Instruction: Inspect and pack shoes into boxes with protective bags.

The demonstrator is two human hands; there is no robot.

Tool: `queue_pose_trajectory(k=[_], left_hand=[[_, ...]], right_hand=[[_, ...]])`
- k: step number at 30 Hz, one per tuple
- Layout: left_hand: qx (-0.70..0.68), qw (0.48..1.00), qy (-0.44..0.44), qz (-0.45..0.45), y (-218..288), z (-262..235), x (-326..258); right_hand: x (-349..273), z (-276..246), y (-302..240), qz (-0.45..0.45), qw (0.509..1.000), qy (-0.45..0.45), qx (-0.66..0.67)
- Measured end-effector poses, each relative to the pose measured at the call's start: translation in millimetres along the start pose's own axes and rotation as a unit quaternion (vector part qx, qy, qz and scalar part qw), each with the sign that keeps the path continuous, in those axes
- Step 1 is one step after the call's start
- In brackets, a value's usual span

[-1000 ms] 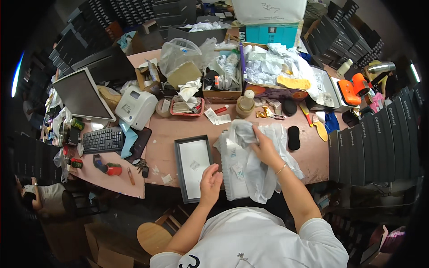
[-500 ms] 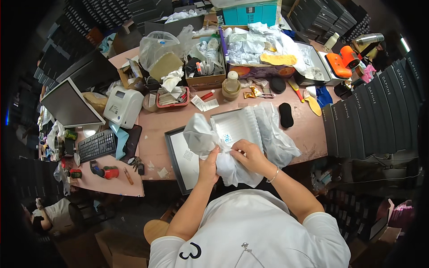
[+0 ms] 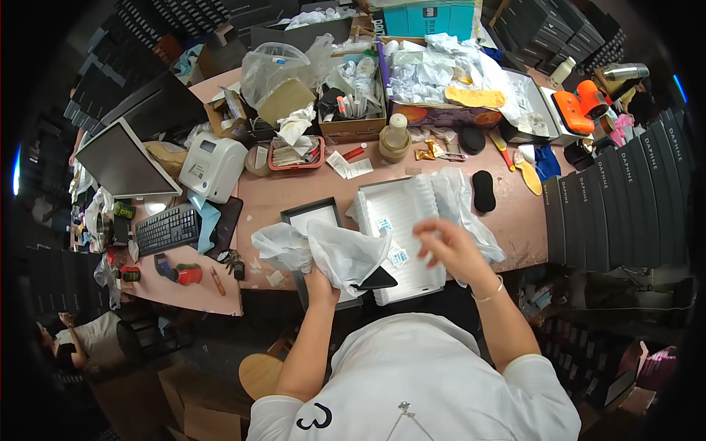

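My left hand (image 3: 322, 287) is closed around a crumpled white wrapping bag (image 3: 342, 253), held up over the table's front edge. From the bag's right side pokes a black pointed tip (image 3: 379, 278); the rest of that item is hidden in the wrapping. My right hand (image 3: 450, 246) hovers apart from it, fingers spread and a little blurred, holding nothing. Below lies an open box (image 3: 415, 285) with white ribbed lining and two small blue-and-white packets (image 3: 398, 256). Partly under the bag sits a dark-rimmed, white-lined box lid (image 3: 312, 212).
White wrapping (image 3: 471, 220) spills over the box's right side, beside a black oval pad (image 3: 483, 191). Stacked dark boxes (image 3: 618, 206) wall the right. Leftward are a keyboard (image 3: 168, 229), monitor (image 3: 125, 162) and label printer (image 3: 213, 167). A pump bottle (image 3: 395, 140) and filled cartons line the back.
My right hand has let go of the wrapping and moved right. My left hand has shifted the bag left, where the wrapping has opened, and the black tip and the packets now show.
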State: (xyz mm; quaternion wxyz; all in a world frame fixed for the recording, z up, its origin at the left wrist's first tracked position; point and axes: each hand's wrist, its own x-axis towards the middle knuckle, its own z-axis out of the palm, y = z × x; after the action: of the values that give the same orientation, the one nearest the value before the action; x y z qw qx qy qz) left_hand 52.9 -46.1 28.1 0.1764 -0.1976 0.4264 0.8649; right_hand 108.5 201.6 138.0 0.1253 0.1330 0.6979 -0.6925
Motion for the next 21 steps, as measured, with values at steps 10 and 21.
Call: queue_pose_trajectory(k=[10, 21], left_hand=[[-0.210, 0.954, -0.144, -0.161, 17.3, 18.3, -7.6], [-0.185, 0.919, -0.265, -0.227, 4.4, 56.9, 47.0]], right_hand=[[-22.6, 34.7, 62.0, 0.093, 0.976, -0.084, 0.180], [-36.3, -11.3, 77.4, -0.013, 0.983, 0.034, 0.179]])
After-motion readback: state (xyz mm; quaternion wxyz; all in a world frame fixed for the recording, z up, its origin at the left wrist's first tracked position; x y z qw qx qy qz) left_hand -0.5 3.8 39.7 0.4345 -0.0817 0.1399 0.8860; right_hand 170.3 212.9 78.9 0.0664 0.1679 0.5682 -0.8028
